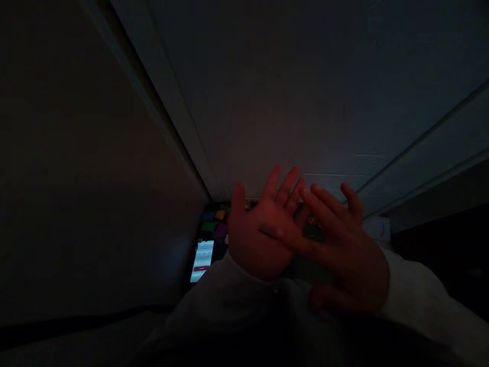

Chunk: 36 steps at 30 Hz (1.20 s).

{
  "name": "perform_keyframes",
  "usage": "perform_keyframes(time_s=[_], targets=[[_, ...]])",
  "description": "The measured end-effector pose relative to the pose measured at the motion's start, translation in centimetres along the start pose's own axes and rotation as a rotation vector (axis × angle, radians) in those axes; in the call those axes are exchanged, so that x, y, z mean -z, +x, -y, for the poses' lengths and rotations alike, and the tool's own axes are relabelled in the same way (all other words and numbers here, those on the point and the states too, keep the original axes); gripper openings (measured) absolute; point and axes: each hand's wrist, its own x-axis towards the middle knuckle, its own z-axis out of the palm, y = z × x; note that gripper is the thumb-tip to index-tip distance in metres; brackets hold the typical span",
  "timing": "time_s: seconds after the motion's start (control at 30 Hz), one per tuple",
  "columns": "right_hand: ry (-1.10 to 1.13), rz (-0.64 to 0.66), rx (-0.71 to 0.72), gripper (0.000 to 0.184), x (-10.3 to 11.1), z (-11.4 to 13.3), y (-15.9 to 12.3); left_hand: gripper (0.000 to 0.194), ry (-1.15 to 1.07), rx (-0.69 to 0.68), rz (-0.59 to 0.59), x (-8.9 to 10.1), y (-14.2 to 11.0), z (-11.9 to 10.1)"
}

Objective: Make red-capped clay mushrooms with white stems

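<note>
In dim light, my left hand is held palm up with its fingers spread and nothing gripped. Over it from the right comes my right hand, fingers apart and the index finger stretched onto or just above the left palm. A short dark streak shows on the palm at that fingertip; whether it is a shadow or a mark, I cannot tell. Below and left of my left hand, a lit phone shows a pale screen with a red bar. Pale sleeves cover both wrists.
A pale panelled surface rises in front, with a darker wall on the left. Small coloured pieces, among them an orange one and a purple one, lie beyond the phone. A white box-like thing stands at right.
</note>
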Motion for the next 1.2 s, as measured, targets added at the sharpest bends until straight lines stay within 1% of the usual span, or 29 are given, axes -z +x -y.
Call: perform_keyframes(time_s=[0.13, 0.2, 0.27, 0.4, 0.47, 0.57, 0.8, 0.93, 1.03, 1.1, 1.13, 1.2], targets=[[-0.008, 0.012, -0.028, 0.072, -0.4, -0.1, -0.6, 0.056, 0.008, -0.028, -0.046, 1.4, -0.1, -0.3], [0.023, 0.009, -0.046, 0.068, -0.4, -0.1, -0.8, 0.056, 0.006, -0.023, -0.061, 1.8, -0.1, -0.2], [0.084, -0.006, -0.097, 0.058, -0.5, 0.1, -0.8, 0.056, 0.015, -0.013, -0.073, 2.0, -0.1, 0.0], [0.203, -0.092, -0.278, 0.026, -0.9, 0.8, -0.4, 0.059, 0.03, 0.0, -0.086, 1.9, 0.0, 0.6], [0.226, -0.123, -0.334, 0.017, -1.0, 1.2, 0.0, 0.06, 0.024, 0.005, -0.099, 1.7, 0.1, 0.9], [0.235, -0.107, -0.36, 0.015, -1.0, 1.5, 0.7, 0.059, 0.011, 0.008, -0.119, 1.2, 0.2, 1.2], [0.246, -0.005, -0.374, 0.011, -1.0, 1.4, 1.2, 0.062, 0.016, 0.01, -0.119, 1.1, 0.2, 1.6], [0.252, -0.011, -0.389, 0.006, -1.3, 1.5, 1.3, 0.065, 0.086, -0.038, -0.137, 1.3, 0.3, 1.8], [0.262, -0.003, -0.395, 0.005, -1.3, 1.6, 1.2, 0.065, 0.162, -0.064, -0.121, 1.6, 0.4, 2.0], [0.274, 0.005, -0.396, 0.006, -1.3, 1.5, 1.2, 0.067, 0.268, -0.089, -0.105, 2.0, 0.6, 2.1], [0.278, 0.002, -0.396, 0.006, -1.3, 1.4, 1.1, 0.068, 0.388, -0.122, -0.098, 2.3, 0.7, 2.1], [0.278, -0.023, -0.403, 0.007, -1.3, 1.2, 1.0, 0.067, 0.724, -0.238, -0.091, 3.1, 0.7, 1.9]])
